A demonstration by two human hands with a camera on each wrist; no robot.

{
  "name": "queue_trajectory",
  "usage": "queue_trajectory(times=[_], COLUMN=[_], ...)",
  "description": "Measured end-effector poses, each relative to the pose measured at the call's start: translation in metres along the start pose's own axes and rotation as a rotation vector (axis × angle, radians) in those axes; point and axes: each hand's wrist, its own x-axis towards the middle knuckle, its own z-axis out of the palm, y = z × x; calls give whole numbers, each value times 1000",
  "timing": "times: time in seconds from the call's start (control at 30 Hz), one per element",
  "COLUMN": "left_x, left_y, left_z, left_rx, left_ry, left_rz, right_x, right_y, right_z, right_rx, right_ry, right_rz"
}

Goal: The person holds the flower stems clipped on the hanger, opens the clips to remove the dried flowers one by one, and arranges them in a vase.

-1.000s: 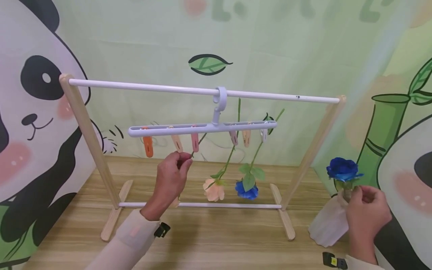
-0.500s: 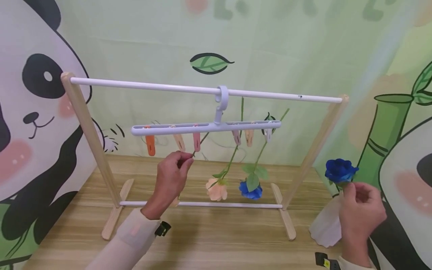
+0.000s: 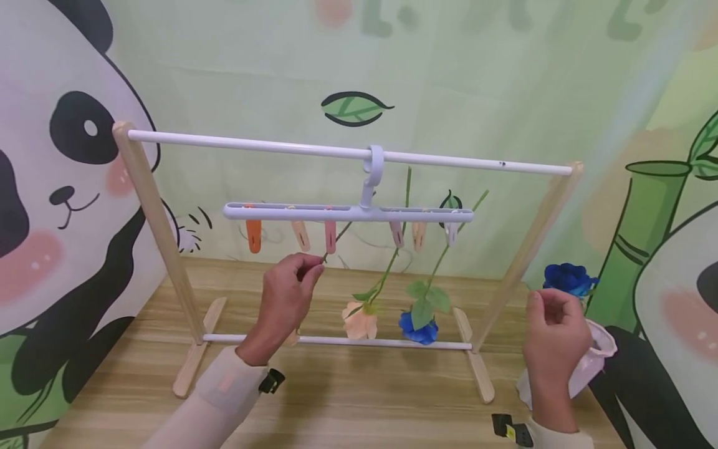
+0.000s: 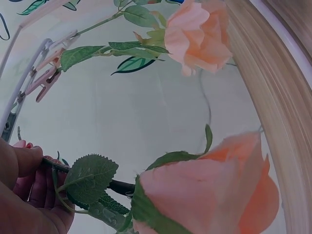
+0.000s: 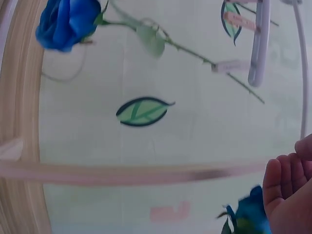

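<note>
Panda-printed green cloth is hanging behind. Beneath a lilac plastic hanger, the left hand is pinching one peach fabric rose by its stem; a second peach rose and a blue fabric rose are already hanging clipped. Another blue rose is showing, unclipped, behind the right hand, fingers curling, grip unclear.

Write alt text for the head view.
A left hand pinches a green stem near a pink clip on a hanger, where a peach rose and blue rose hang upside down. The right hand, seemingly empty, is in front of a white vase.
</note>
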Motion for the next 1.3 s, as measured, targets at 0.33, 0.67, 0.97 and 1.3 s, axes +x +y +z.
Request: queue_trajectory(times=[0.33, 0.67, 0.97, 1.3], left_x=[0, 1, 0, -1], left_y=[1, 2, 0, -1], left_z=[-1, -2, -2, -3], left_rx=[-10, -2, -1, 22], left_ry=[5, -3, 2, 30], left_rz=[11, 11, 9, 44], right_x=[-19, -32, -45, -54], right_y=[-23, -48, -76, -91], right_z=[35, 59, 78, 100], right_rx=[46, 144, 211, 190], right_ry=[-87, -230, -395, -515], right_rz=[-87, -129, -138, -129])
